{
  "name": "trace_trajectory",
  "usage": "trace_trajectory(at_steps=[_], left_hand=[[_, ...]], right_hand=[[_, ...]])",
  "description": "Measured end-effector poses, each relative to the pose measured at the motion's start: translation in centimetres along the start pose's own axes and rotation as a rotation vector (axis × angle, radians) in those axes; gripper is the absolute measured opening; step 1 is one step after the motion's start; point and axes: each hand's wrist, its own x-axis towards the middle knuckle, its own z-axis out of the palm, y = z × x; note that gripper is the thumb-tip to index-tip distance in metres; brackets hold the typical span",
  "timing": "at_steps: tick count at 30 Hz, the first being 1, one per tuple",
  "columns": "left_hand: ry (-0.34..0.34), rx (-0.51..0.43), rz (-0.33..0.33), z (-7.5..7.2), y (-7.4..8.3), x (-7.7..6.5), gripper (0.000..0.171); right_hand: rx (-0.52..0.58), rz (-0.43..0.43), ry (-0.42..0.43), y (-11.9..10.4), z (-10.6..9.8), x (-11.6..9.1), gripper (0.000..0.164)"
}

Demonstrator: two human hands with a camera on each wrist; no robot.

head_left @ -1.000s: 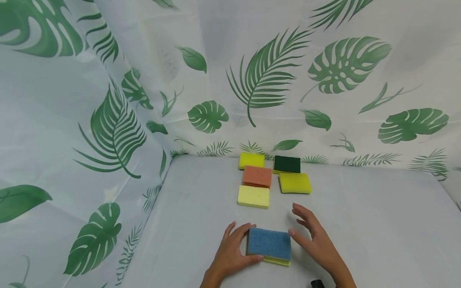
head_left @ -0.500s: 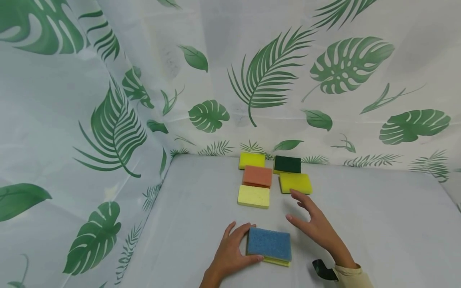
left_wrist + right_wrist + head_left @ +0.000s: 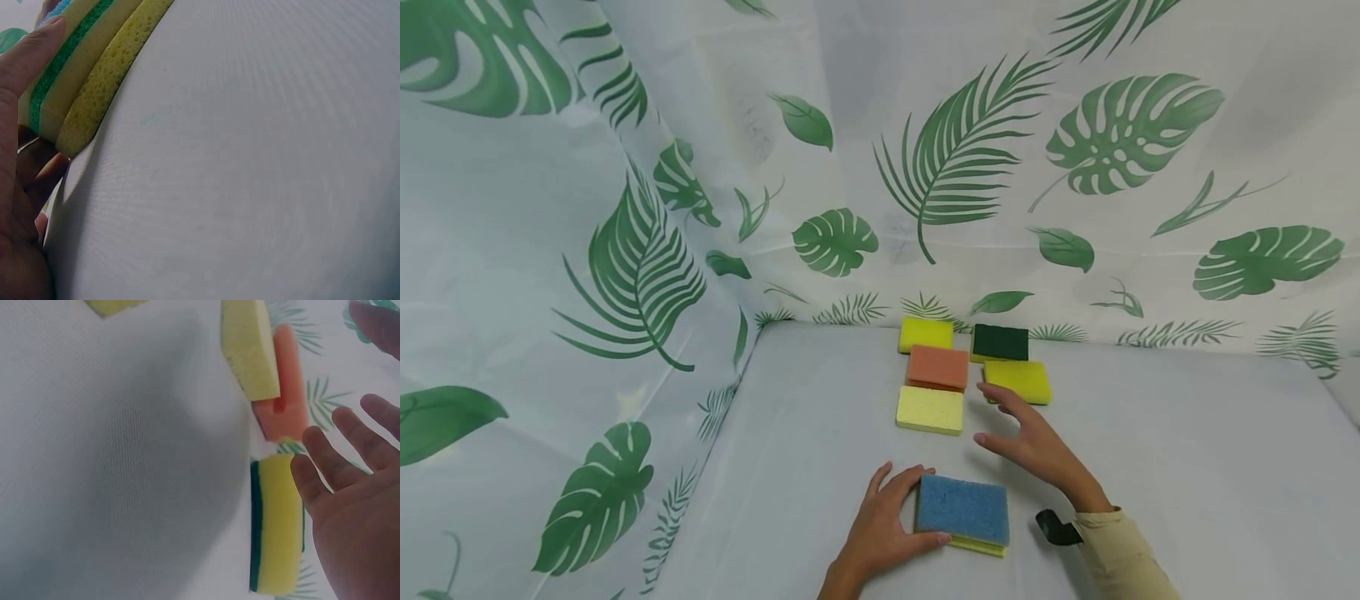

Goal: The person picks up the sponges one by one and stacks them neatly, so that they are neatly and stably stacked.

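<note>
In the head view my left hand (image 3: 880, 533) grips the left end of a short stack of sponges, thumb along the front side and fingers behind. A blue sponge (image 3: 964, 508) tops the stack. From the left wrist, green and cream layers show below it, with a porous yellow sponge (image 3: 112, 81) at the bottom. My right hand (image 3: 1033, 437) is empty, fingers spread apart, just right of a pale yellow sponge (image 3: 929, 410). Its fingertips overlap the near edge of a bright yellow sponge (image 3: 1028, 379) in the head view; the right wrist view shows that sponge's dark green backing (image 3: 255, 525).
Behind the pale yellow sponge lies an orange sponge (image 3: 937, 367), then another yellow sponge (image 3: 925, 335). A dark green-topped sponge (image 3: 1000, 342) sits at the back, against the leaf-printed curtain (image 3: 970, 167). A black device (image 3: 1058, 528) is at my right wrist.
My right hand has left the stack's right side and moved forward, then left toward the pale yellow sponge. The left hand and the stack stay in place.
</note>
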Motion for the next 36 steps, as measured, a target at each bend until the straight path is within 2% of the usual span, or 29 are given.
trace_trajectory(at_steps=[10, 16, 21, 29, 36], left_hand=[[0.012, -0.001, 0.025, 0.0, -0.2, 0.1, 0.084], [-0.006, 0.008, 0.008, 0.0, -0.1, 0.1, 0.085], [-0.009, 0.012, -0.005, -0.1, 0.0, 0.1, 0.085], [-0.005, 0.013, 0.006, -0.1, -0.1, 0.1, 0.084], [0.001, 0.002, 0.013, 0.0, 0.0, 0.1, 0.083]], right_hand=[[-0.004, 0.006, -0.06, 0.4, 0.8, 1.6, 0.079], [0.0, -0.017, -0.076, 1.3, 1.5, 2.3, 0.079], [-0.016, -0.031, -0.081, 1.7, 2.0, 2.8, 0.08], [-0.053, -0.012, -0.072, 1.7, 2.5, 3.4, 0.081], [-0.057, -0.035, -0.058, 2.4, 3.1, 3.7, 0.08]])
